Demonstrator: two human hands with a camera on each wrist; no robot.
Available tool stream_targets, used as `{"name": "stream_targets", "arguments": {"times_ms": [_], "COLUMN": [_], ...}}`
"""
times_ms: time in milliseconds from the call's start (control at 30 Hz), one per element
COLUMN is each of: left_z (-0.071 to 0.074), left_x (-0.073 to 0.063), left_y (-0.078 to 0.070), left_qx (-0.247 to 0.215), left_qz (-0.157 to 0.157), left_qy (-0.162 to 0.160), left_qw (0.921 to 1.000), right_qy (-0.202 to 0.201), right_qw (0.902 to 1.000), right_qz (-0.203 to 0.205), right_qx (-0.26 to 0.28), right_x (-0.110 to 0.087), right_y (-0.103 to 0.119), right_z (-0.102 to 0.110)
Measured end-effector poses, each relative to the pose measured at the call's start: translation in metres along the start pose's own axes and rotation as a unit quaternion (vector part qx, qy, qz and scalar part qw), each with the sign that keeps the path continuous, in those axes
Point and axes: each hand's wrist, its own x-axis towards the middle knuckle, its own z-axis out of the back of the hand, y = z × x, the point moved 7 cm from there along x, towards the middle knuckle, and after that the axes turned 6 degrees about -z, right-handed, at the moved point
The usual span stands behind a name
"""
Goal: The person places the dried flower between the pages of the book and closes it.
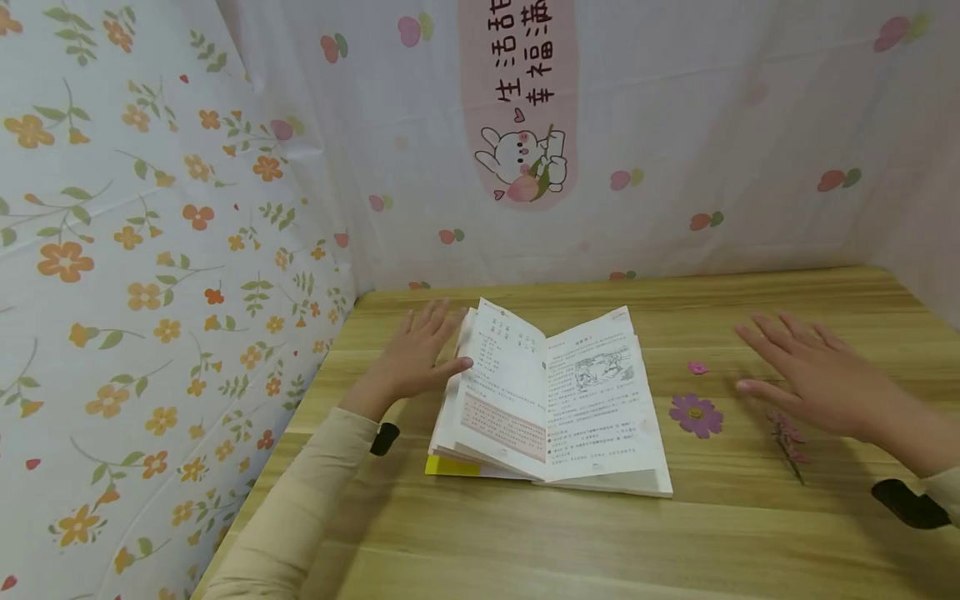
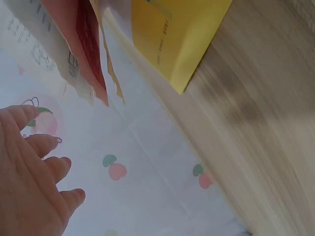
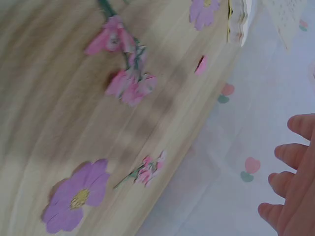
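Note:
An open book [image 1: 592, 400] with printed pages lies on the wooden table, some pages standing up from the spread. Its yellow cover [image 2: 167, 44] shows underneath. My left hand [image 1: 420, 354] is at the book's left edge with fingers extended; the thumb overlaps the page edge, and whether it touches is unclear. Over the table to the right, my right hand [image 1: 817, 375] hovers with straight, spread fingers, holding nothing. Near it lie a purple flower [image 1: 696, 416], a small pink petal [image 1: 697, 367] and a pink flower sprig [image 1: 787, 442], partly behind the hand.
In the right wrist view, a second purple flower [image 3: 78, 196] and a smaller pink sprig [image 3: 145, 171] lie on the table [image 1: 600, 542]. A floral cloth [image 1: 150, 333] hangs along the left side, and a printed curtain [image 1: 675, 125] closes off the back.

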Motion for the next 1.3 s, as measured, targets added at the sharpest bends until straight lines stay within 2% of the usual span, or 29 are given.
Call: {"name": "stream_targets", "arguments": {"times_ms": [267,600,700,800,967,1067,1200,1300], "left_z": [-0.006,-0.020,-0.025,-0.031,-0.043,-0.051,-0.060,-0.065], "left_x": [-0.006,-0.017,-0.020,-0.023,-0.024,-0.026,-0.028,-0.029], "left_y": [-0.007,-0.003,-0.002,0.000,0.003,0.005,0.006,0.005], "left_qx": [-0.006,-0.025,-0.021,-0.013,0.004,0.020,0.041,0.047], "left_qz": [-0.010,-0.007,-0.010,-0.011,-0.016,-0.018,-0.028,-0.029], "left_qy": [-0.007,-0.003,0.000,0.008,0.017,0.028,0.039,0.052], "left_qw": [0.9999,0.9997,0.9997,0.9998,0.9997,0.9993,0.9980,0.9971], "right_qy": [-0.021,-0.082,-0.115,-0.177,-0.267,-0.288,-0.311,-0.313], "right_qw": [0.9998,0.9965,0.9932,0.9835,0.9588,0.9501,0.9334,0.9200], "right_qz": [-0.004,-0.010,-0.008,0.021,0.070,0.060,0.020,-0.032], "right_qx": [-0.006,0.004,0.016,0.031,0.065,0.103,0.178,0.234], "right_x": [-0.022,-0.049,-0.056,-0.064,-0.078,-0.085,-0.095,-0.101], "right_y": [-0.005,-0.017,-0.022,-0.024,-0.029,-0.037,-0.057,-0.075], "right_z": [0.004,0.006,0.005,0.008,0.011,0.008,0.000,-0.011]}}
